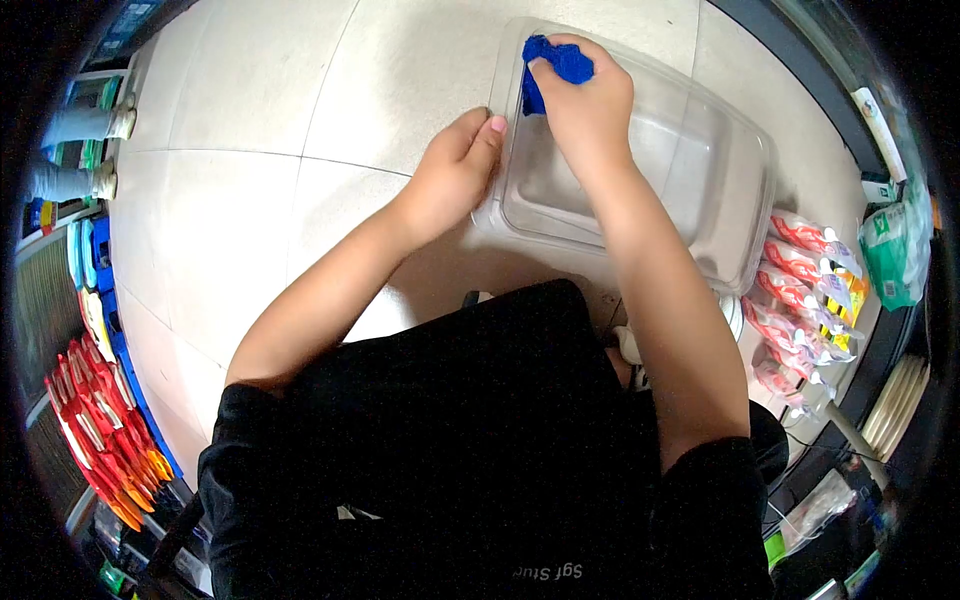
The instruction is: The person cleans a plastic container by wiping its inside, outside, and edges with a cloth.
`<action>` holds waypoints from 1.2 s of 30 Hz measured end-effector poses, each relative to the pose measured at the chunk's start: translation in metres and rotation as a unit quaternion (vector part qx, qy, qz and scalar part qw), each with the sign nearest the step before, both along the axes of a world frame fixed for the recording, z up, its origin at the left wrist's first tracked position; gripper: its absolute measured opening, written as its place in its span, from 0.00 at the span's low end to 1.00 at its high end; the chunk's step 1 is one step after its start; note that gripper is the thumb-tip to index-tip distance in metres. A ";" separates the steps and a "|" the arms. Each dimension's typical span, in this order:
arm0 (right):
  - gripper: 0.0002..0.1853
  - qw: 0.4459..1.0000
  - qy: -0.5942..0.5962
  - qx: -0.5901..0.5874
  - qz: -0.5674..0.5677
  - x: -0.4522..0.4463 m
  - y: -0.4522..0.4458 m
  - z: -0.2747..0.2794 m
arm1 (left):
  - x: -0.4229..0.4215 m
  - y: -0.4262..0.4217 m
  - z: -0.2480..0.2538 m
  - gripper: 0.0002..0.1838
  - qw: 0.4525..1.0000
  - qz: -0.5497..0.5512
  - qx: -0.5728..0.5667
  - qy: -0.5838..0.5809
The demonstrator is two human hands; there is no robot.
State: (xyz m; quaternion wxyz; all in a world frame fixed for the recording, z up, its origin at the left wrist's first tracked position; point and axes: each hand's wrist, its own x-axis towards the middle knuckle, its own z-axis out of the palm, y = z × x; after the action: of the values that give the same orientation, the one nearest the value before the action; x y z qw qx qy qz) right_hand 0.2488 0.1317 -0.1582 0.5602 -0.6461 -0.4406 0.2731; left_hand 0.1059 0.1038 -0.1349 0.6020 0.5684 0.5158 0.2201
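Note:
A transparent plastic container [690,170] is held above the tiled floor in front of me, its long side running from upper left to lower right. My left hand [462,165] grips its left rim, with the thumb on the near side of the edge and the other fingers partly hidden. Bunched in my right hand [590,95] is a blue cloth [572,64], pressed against the container's inner wall at the far left corner. Part of the cloth hangs down along that wall.
Several red-and-white packages [790,290] stand on the floor at the right, beside a green bag [890,255]. Red packets [105,425] fill a blue rack [130,370] at the left. Another person's legs [75,125] show at the upper left.

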 end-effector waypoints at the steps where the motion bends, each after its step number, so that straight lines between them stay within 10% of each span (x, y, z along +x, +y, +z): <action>1: 0.11 1.000 0.001 0.000 -0.002 -0.001 0.004 -0.003 | 0.000 -0.004 0.001 0.17 1.000 -0.012 0.000 0.009; 7: 0.12 0.999 -0.004 -0.042 -0.009 -0.007 -0.002 0.000 | -0.008 0.004 0.002 0.17 0.990 -0.044 -0.119 -0.067; 17: 0.15 0.973 0.039 -0.123 0.194 0.010 -0.029 0.008 | 0.018 0.043 -0.025 0.18 0.992 0.095 0.024 -0.077; 36: 0.11 0.996 -0.050 -0.079 -0.007 -0.020 -0.040 0.007 | 0.015 0.025 -0.014 0.19 0.995 0.094 0.034 0.002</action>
State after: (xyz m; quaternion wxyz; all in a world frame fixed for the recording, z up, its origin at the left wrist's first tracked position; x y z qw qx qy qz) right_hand 0.2284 0.0915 -0.1514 0.4869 -0.7040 -0.4408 0.2703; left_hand 0.1214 0.1293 -0.1494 0.5577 0.5382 0.5601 0.2925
